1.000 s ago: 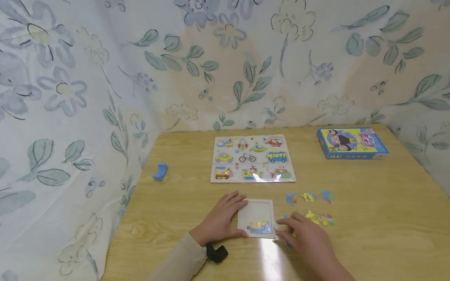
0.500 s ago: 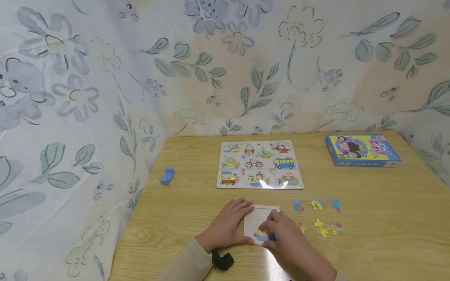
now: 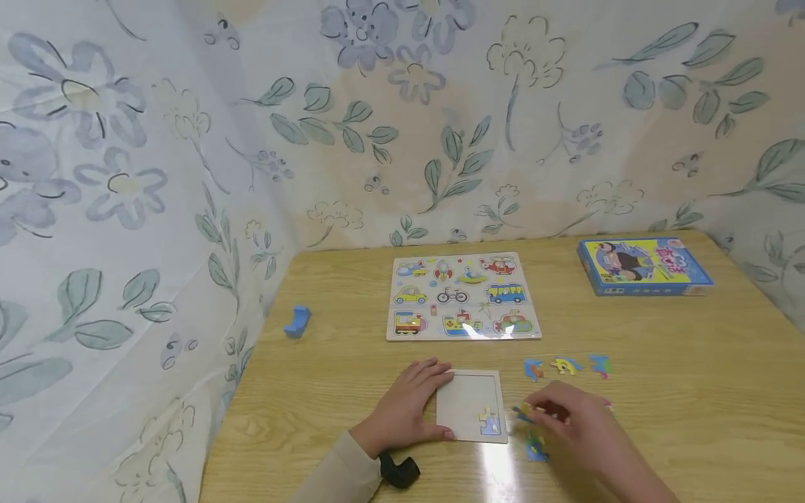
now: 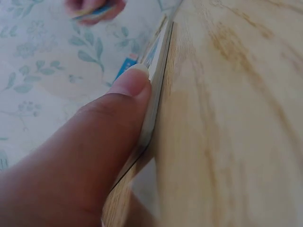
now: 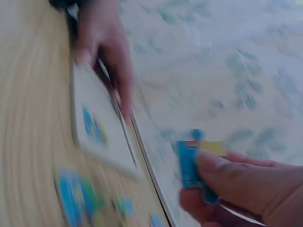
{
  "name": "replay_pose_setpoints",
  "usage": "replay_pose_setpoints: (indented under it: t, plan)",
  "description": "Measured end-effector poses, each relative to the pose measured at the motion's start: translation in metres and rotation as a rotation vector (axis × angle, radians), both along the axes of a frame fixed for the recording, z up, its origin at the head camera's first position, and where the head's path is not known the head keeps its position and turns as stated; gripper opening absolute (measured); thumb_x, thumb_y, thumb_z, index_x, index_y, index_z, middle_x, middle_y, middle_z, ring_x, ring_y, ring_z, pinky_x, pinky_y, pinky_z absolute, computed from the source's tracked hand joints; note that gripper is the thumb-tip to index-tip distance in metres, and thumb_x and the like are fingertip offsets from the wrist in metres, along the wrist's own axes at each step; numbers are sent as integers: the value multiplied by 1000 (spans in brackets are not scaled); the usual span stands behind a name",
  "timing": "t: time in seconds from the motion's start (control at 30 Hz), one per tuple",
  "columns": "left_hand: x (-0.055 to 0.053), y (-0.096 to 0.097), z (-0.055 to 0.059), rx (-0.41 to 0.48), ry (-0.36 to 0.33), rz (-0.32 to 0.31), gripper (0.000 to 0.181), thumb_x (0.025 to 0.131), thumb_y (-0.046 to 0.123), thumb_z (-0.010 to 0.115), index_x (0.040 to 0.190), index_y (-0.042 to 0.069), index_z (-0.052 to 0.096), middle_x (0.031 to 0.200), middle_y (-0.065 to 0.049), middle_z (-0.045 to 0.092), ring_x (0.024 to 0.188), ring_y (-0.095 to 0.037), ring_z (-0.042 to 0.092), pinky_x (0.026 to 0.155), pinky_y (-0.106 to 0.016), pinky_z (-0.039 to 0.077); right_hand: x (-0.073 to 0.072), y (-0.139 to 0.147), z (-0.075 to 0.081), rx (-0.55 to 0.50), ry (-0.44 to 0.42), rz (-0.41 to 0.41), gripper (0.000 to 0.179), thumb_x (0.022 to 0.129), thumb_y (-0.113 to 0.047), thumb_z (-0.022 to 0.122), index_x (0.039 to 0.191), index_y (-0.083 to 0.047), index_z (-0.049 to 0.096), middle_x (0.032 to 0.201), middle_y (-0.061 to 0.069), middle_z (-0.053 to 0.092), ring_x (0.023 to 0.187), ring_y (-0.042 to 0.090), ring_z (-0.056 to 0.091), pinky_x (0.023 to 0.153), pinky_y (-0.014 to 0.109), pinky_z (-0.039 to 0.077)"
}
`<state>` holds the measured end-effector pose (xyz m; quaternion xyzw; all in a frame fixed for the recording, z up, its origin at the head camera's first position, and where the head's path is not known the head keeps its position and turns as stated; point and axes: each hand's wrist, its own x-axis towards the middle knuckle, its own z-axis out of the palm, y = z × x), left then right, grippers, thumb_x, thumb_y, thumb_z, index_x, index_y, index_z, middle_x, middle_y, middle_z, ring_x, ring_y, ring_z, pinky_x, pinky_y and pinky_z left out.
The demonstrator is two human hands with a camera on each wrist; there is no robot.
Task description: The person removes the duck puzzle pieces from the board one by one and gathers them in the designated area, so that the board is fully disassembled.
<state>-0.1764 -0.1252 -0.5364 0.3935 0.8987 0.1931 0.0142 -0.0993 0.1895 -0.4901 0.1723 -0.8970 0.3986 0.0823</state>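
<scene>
A small pale puzzle board [image 3: 462,398] lies on the table with a joined bit of jigsaw in its lower right corner. My left hand [image 3: 405,412] holds its left side, the thumb [image 4: 132,80] on the near edge and the fingers at the far corner. Just right of the board, my right hand [image 3: 575,423] pinches a blue and yellow jigsaw piece [image 5: 189,163], raised off the table. Another blue-green piece [image 3: 536,446] lies below that hand. Beyond it sit an orange-blue piece [image 3: 534,369], a yellow piece [image 3: 567,365] and a blue-green piece [image 3: 600,365]; other pieces are hidden.
A larger vehicle puzzle board [image 3: 462,297] lies behind the small one. At the back right stands a blue and yellow box [image 3: 644,267]. A blue curved block [image 3: 298,322] lies to the left. Patterned cloth [image 3: 377,161] hangs behind and at the left.
My right hand reached over the small board and came back to the right with a piece from it. Less jigsaw now lies in the board. The left hand has stayed on it.
</scene>
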Motion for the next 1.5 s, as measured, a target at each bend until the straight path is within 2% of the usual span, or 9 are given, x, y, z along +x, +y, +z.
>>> replay_pose_setpoints:
  t: [0.2,0.3,0.5,0.7,0.83,0.93,1.07,1.2,1.5]
  plan:
    - [-1,-12,4,-2,-14,23,95,85,67,76,158,15,45,166,3,38,157,-23,26,129,-46,16,21,48,-19,92,-236,-15,20,85,-1,84,94,-15,73,87,-15,68,74,-3,57,63,22,56]
    - [-4,-20,7,-1,-28,42,95,85,65,78,158,16,45,166,4,37,157,-22,25,129,-46,16,23,48,-33,74,-255,-14,19,85,-2,84,96,-15,74,92,-12,70,77,-3,58,66,22,57]
    - [-6,-26,5,4,-54,68,94,87,68,74,160,17,43,168,5,34,158,-21,22,129,-46,14,18,42,-52,163,138,-124,41,65,-2,96,83,-32,75,93,-22,55,81,-3,48,65,23,51]
    - [-3,-26,4,-7,-65,102,94,86,67,75,159,18,44,168,5,34,158,-22,22,129,-48,16,6,46,-61,163,269,-57,43,61,-1,96,85,-32,77,96,-19,52,84,-1,44,66,18,43]
    - [0,-26,6,-21,-79,100,93,87,66,76,159,17,44,168,4,35,158,-23,23,129,-49,16,-5,34,-53,119,395,-22,13,81,-31,88,84,-32,76,98,-17,50,84,2,43,67,11,36]
    - [-3,-28,5,-21,-60,83,92,88,67,74,159,17,43,167,4,35,158,-24,23,129,-49,17,-16,7,-35,133,439,-18,13,84,-38,85,84,-28,78,97,-15,52,85,6,46,64,16,40]
    - [-13,-24,2,-15,-2,68,93,87,66,75,159,17,44,167,4,36,157,-22,24,129,-47,18,-33,-34,-18,306,296,17,31,77,-27,93,104,-23,81,109,-6,59,106,22,58,85,39,56]
    - [-14,-14,-3,-11,-20,45,94,87,68,73,160,17,43,167,5,35,157,-21,24,129,-46,17,-33,-53,-19,451,100,92,48,82,-39,89,123,-18,77,128,4,63,125,36,55,100,60,51]
    - [-6,-5,-9,-29,-21,44,94,88,73,69,160,18,43,167,7,35,157,-20,25,129,-45,18,-24,-56,-32,367,57,133,34,77,-29,93,106,-20,78,115,-12,60,107,15,52,91,44,54]
